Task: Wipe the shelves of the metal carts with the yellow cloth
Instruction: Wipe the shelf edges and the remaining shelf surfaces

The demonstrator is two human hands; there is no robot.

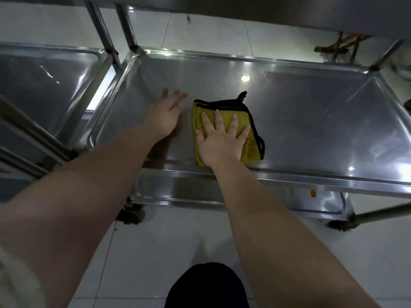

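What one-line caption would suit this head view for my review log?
The right hand presses the folded yellow cloth flat on a metal cart's shelf; the left hand is open beside it.

One wide-angle view, worn on the person's head — it faces forward and steeply down onto a metal cart's shelf (300,112), near at hand, with the tiled floor (144,252) filling the frame's lower part.

Cloth (252,147) on shelf (311,121) near front edge, right hand (219,141) on it; left hand (165,116) just left, probably touching shelf; second cart (44,85) further left.
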